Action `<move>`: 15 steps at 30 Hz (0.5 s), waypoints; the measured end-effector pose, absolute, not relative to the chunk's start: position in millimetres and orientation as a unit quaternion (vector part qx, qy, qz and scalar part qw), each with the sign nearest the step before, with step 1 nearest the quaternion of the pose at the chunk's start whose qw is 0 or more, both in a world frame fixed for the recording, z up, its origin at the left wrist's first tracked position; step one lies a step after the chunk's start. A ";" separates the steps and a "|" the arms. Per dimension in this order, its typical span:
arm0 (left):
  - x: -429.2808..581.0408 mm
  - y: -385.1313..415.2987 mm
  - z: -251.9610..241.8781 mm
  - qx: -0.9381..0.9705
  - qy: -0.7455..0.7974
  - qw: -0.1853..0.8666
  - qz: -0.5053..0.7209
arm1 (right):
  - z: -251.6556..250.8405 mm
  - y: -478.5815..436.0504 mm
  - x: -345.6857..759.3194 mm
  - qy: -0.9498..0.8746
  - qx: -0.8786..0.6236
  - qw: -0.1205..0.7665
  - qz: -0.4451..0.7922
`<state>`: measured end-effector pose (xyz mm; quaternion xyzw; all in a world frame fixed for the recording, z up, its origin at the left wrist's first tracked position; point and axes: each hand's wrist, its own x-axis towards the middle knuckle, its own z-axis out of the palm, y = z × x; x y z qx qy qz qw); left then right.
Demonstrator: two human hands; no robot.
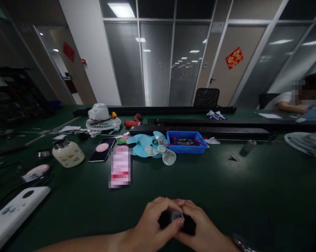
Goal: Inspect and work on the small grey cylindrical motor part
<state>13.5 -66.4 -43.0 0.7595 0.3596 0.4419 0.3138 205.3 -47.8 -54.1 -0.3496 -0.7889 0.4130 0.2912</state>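
Both my hands meet at the table's near edge around a small dark part with a grey metal piece (176,216) showing between the fingers. My left hand (154,224) curls over its left side, thumb pressed on the metal piece. My right hand (199,227) wraps its right side with fingers closed. What the part is stays mostly hidden by the fingers. Farther out on the green table (226,189) lie light blue and clear fan blades (154,147) and a blue tray (186,142) holding wires.
A white fan head with its grille (102,119) and a red screwdriver (133,121) lie at the back. A cream jar (68,152), a phone (102,149), a pink pack (120,167) and a white device (13,213) sit left. Another person (299,99) sits far right beside a fan grille (306,143).
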 end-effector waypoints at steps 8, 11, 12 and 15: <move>11.6 -61.7 -26.0 0.734 0.330 0.367 0.466 | -49.4 -48.7 208.9 -0.778 -0.364 0.261 0.440; -2.9 -55.2 -18.5 0.731 0.347 0.350 0.472 | -53.5 -47.6 212.7 -0.777 -0.380 0.242 0.440; -9.5 -52.8 -18.1 0.738 0.360 0.332 0.464 | -54.2 -46.9 213.7 -0.776 -0.388 0.229 0.441; -28.4 -47.8 -25.2 0.767 0.417 0.265 0.409 | -53.8 -45.4 214.7 -0.771 -0.410 0.199 0.444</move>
